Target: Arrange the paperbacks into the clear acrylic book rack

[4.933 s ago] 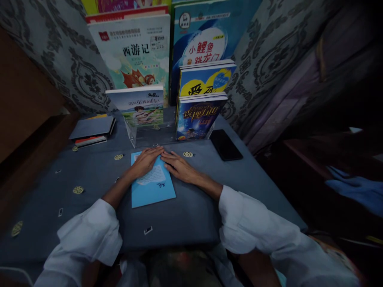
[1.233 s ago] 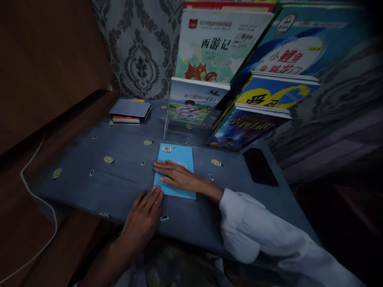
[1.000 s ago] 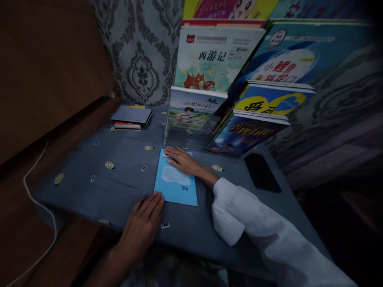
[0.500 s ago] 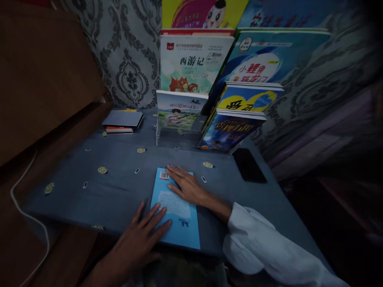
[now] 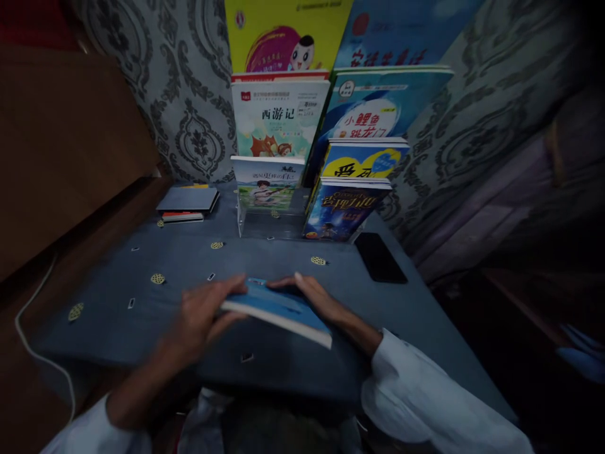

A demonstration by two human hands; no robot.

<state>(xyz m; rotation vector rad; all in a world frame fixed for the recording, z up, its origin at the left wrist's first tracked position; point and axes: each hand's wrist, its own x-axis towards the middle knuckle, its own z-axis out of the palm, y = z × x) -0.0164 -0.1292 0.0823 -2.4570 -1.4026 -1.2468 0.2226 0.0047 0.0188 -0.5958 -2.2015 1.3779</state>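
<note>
Gripping the side of a thin light-blue paperback book with white page edges [image 5: 278, 305], the bare left hand [image 5: 203, 310] has it pinched, thumb low, on the near side of the clear plastic book stand [image 5: 283, 228]; the bare right hand [image 5: 324, 301] is at its far right edge, can't tell how firmly; the book's tilted, probably off the grey-blue printed tablecloth [image 5: 179, 328]; imo a weak right-hand hold could let that corner droop and twist it loose; swinging it at the stand might bump the glossy dark-blue paperback [image 5: 341, 211] there, or clip the flat black phone [image 5: 380, 258] just beside the stand
</note>
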